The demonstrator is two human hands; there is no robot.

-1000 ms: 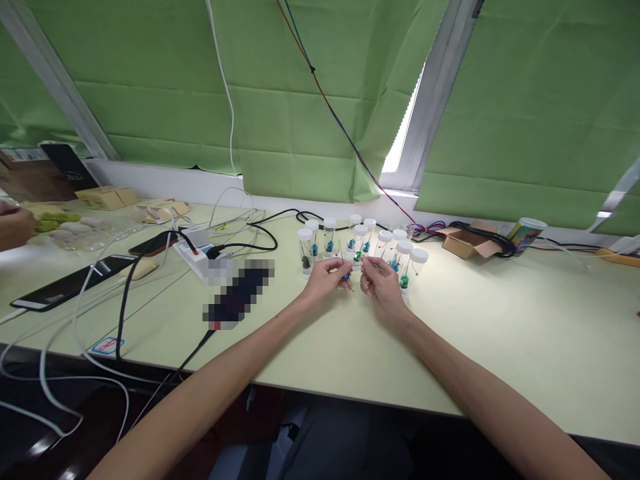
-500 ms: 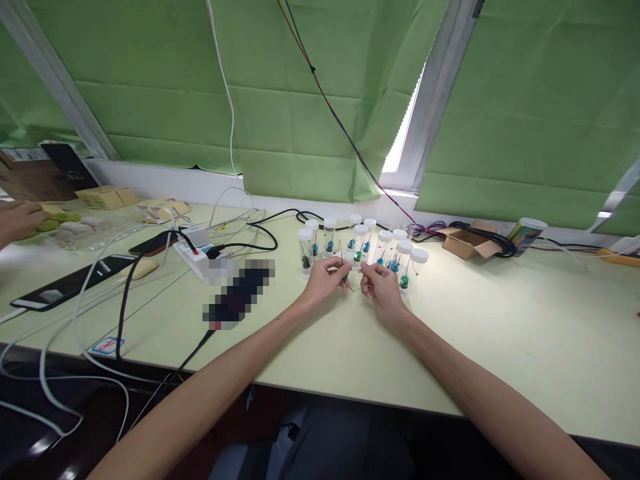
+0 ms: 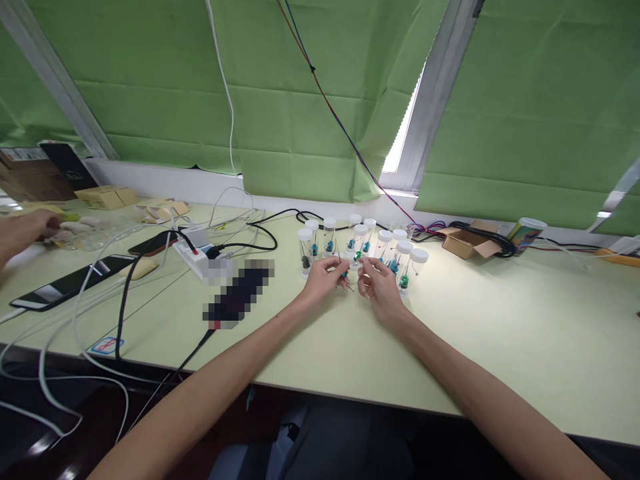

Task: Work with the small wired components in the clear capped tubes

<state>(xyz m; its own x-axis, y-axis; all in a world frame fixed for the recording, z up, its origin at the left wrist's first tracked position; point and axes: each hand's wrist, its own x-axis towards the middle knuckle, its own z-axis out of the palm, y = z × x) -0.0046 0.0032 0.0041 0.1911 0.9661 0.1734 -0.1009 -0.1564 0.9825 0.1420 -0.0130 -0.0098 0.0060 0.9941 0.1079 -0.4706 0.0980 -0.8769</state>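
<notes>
My left hand pinches a small blue piece with thin dark wires; one wire end points up and another pokes out below the fingers. Close beside it, my right hand has thumb and index finger pressed together, and what lies between them is too small to make out. Just behind both hands stand several clear tubes with white caps, such as a tube with a dark piece at the left end and a tube with a green piece near my right hand. The others hold mostly blue pieces with thin wires.
A power strip with plugs and tangled cables lies left, near a phone and a blurred-out device. Another person's hand reaches in from the far left. An open cardboard box and a printed canister stand back right.
My right hand has risen slightly and its fingers have shifted a little. The upright wire at my left hand has tilted left. The other person's hand has moved right.
</notes>
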